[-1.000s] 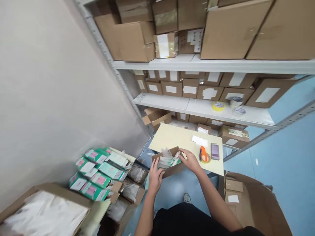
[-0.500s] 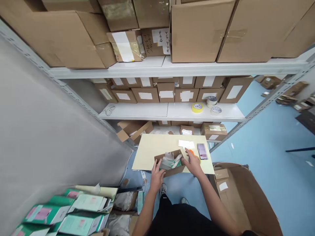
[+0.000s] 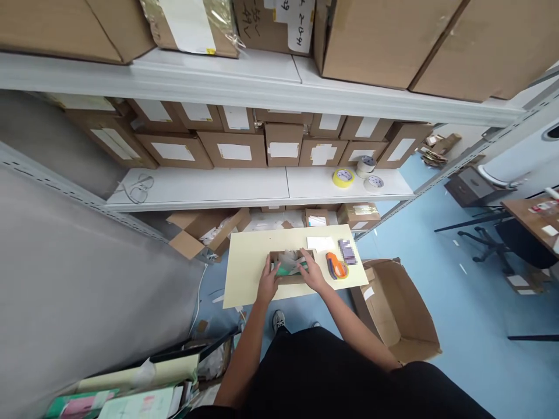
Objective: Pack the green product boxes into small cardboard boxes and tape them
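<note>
A small open cardboard box [image 3: 293, 280] sits on the pale yellow tabletop [image 3: 245, 256], near its front edge. Crumpled greyish-white wrapping [image 3: 289, 259] and something green [image 3: 285, 270] fill it. My left hand [image 3: 267, 281] grips the box's left end, its thumb reaching over the rim. At the opposite end my right hand [image 3: 311, 273] holds the box, index finger on the far rim and thumb over the wrapping. Just right of that hand lies an orange tape dispenser [image 3: 335, 265]. A white paper [image 3: 319, 243] and a blurred purple item [image 3: 347, 251] lie behind it.
Shelving with labelled cartons [image 3: 234, 150] rises behind the table; tape rolls [image 3: 343, 178] rest on its middle shelf [image 3: 209, 185]. A large open carton [image 3: 404, 311] stands on the floor at right. Green-and-white packages [image 3: 135, 404] are at lower left, beside a grey wall [image 3: 100, 267].
The box has turned from a slant to lie square with the table, and both hands moved with it. My right hand has come away from the tape dispenser. The head view has shifted.
</note>
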### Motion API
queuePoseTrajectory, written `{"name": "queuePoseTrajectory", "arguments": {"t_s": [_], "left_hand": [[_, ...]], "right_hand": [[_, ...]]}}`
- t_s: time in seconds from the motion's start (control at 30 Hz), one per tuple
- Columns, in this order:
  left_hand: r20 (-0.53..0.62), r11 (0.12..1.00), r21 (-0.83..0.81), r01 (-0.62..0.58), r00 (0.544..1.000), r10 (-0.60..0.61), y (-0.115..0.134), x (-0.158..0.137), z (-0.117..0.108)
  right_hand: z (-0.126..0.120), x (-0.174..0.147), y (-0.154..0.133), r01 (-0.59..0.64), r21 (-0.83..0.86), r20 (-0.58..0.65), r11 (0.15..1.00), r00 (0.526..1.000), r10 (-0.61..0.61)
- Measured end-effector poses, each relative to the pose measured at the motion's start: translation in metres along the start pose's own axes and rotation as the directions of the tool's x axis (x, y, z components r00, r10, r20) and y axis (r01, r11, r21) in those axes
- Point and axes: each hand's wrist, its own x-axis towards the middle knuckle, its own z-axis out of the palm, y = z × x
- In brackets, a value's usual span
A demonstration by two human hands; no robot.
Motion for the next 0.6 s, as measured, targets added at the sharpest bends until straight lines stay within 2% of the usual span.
{"name": "queuePoseTrajectory", "arguments": {"t_s": [0.07,0.13,0.2,0.23,0.27,0.37,0.47,0.53,0.6], "left_hand": [[-0.065,0.993,-0.054,0.1,0.992,-0.104,-0.003,-0.006,0.005],[-0.103,0.972,-0.124,0.201,0.972,-0.214,-0.007,-0.012,0.01],[-0.097,0.95,-0.173,0.26,0.955,-0.279,-0.012,-0.017,0.014],[-0.088,0.946,-0.179,0.27,0.953,-0.289,-0.014,-0.02,0.016],[-0.081,0.948,-0.172,0.269,0.955,-0.286,-0.015,-0.022,0.017],[-0.067,0.965,-0.107,0.238,0.967,-0.246,-0.016,-0.026,0.016],[-0.055,0.983,-0.06,0.173,0.983,-0.176,-0.018,-0.026,0.011],[-0.045,0.991,-0.059,0.121,0.991,-0.124,-0.021,-0.023,0.007],[-0.024,0.995,-0.064,0.077,0.997,-0.079,-0.023,-0.018,0.004]], "right_hand": [[0.025,0.014,0.0,-0.04,-0.022,-0.013,0.999,0.999,0.04],[0.044,0.024,0.002,-0.061,-0.06,0.156,0.996,0.985,0.07],[0.055,0.027,0.004,-0.046,-0.086,0.386,0.995,0.919,0.076],[0.057,0.027,0.005,-0.035,-0.088,0.447,0.996,0.892,0.071],[0.057,0.025,0.005,-0.025,-0.084,0.456,0.996,0.888,0.061],[0.042,0.012,0.008,-0.001,-0.07,0.276,0.998,0.961,0.02],[0.017,-0.007,0.019,0.027,-0.09,0.062,0.996,0.998,-0.021],[0.001,-0.022,0.034,-0.045,-0.135,-0.138,0.99,0.99,0.026],[-0.008,-0.034,0.05,-0.193,-0.132,-0.269,0.972,0.951,0.152]]}}
